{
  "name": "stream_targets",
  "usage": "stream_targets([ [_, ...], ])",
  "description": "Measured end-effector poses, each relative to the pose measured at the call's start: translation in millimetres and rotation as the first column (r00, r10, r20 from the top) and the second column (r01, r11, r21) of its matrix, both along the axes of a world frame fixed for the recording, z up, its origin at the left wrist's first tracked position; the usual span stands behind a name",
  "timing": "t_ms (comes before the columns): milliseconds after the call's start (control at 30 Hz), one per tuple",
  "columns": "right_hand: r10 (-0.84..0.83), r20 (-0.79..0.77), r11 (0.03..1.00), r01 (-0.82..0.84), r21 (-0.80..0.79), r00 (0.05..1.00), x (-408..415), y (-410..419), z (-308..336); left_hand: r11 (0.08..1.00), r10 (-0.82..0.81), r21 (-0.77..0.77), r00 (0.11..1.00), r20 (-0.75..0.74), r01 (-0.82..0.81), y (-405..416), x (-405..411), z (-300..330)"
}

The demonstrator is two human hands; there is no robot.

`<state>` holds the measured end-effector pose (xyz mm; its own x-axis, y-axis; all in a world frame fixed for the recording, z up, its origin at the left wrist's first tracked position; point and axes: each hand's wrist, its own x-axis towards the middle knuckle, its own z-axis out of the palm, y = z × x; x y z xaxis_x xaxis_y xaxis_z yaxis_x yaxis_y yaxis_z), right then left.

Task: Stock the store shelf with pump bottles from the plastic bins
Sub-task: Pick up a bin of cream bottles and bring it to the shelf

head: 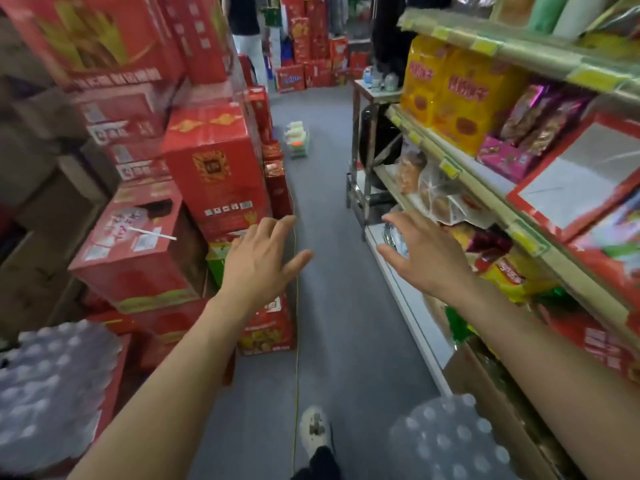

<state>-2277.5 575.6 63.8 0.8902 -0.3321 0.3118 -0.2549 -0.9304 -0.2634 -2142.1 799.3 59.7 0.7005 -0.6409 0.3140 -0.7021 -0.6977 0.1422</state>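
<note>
Bin (296, 140) far down aisle, floor (332, 271) between open; left hand (258, 259), right hand (420, 252) released, empty.

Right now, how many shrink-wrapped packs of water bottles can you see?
2: one pack at the lower left beside the red boxes, one pack at the lower right below the shelf. Others may be hidden.

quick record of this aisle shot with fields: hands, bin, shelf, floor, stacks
left hand: left hand open, fingers spread, holds nothing
right hand: right hand open, no grip on anything
bin: small bin of bottles on the floor far down the aisle, blurred
shelf: shelf on the right, snack packs
floor: grey floor, thin yellow cord
stacks: red cartons on the left
</note>
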Motion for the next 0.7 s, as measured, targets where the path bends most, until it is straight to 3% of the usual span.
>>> stream_targets([
  [367, -0.009, 0.014, 0.999, 0.008, 0.04, 1.0, 309.8, -133.6, -8.2, 0.996, 0.066, -0.055, 0.997, -0.05, -0.069, -148.9, 290.1, -3.1],
  [700, -0.014, -0.037, 0.996, 0.017, 0.089, 0.999, 544.1, -294.8, -31.2, 0.989, 0.09, -0.103, 0.985, -0.149, -0.106, -306.1, 532.5, -33.3],
])
